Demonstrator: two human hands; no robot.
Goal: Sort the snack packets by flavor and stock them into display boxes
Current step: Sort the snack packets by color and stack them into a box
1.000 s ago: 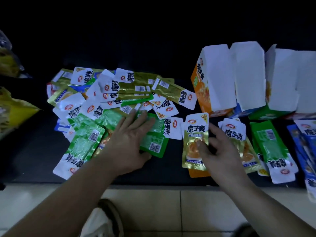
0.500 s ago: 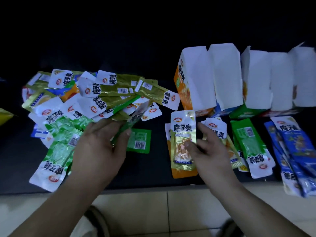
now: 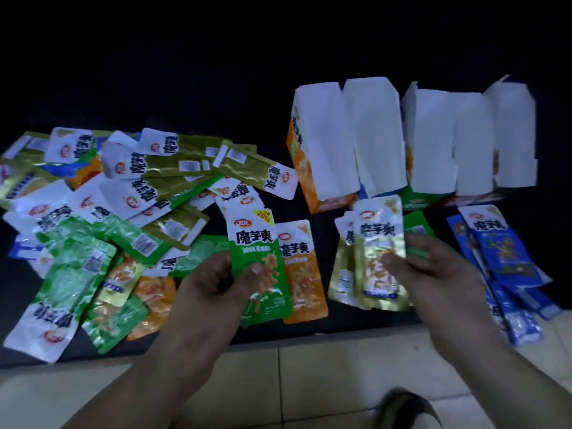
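My left hand [image 3: 216,283] grips a green snack packet [image 3: 257,252] face up, thumb on its front, above an orange packet [image 3: 301,274] lying on the dark surface. My right hand [image 3: 433,267] pinches a gold packet [image 3: 379,243] over a small gold stack [image 3: 342,274]. A mixed heap of gold, green and orange packets [image 3: 130,193] covers the left side. Behind stand an orange display box [image 3: 312,162] and further boxes [image 3: 433,144] with white flaps up. A green packet [image 3: 416,224] peeks out behind my right hand.
A row of blue packets [image 3: 501,258] lies at the right edge. The dark surface [image 3: 340,323] ends at a front edge, with pale floor tiles [image 3: 309,382] below. A shoe [image 3: 405,410] shows at the bottom.
My left hand has lifted a green packet out of the heap and turned it face up near the orange one. My right hand has carried the gold packet rightwards over the gold stack.
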